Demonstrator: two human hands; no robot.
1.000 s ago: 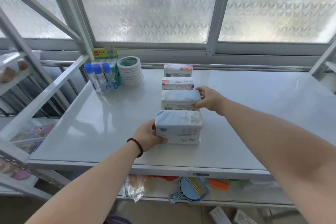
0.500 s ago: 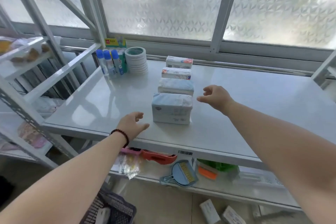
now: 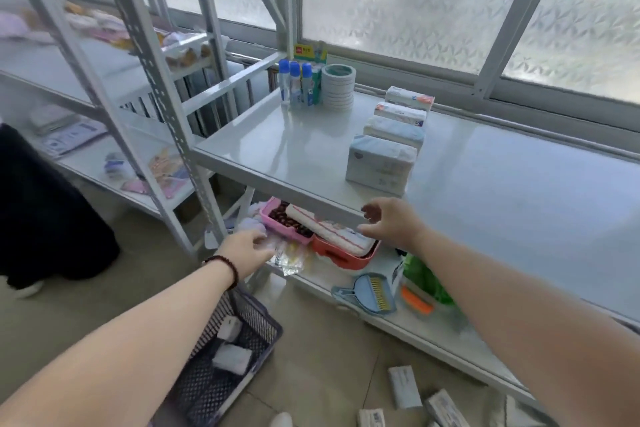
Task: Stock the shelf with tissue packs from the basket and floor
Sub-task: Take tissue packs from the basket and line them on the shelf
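Four tissue packs (image 3: 381, 163) stand in a row on the shelf (image 3: 294, 163); left hand (image 3: 244, 250) and right hand (image 3: 391, 224) hover loosely open, empty, by its front edge.

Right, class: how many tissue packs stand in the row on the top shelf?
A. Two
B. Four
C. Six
B: four tissue packs stand one behind another on the shelf, running back toward the window.
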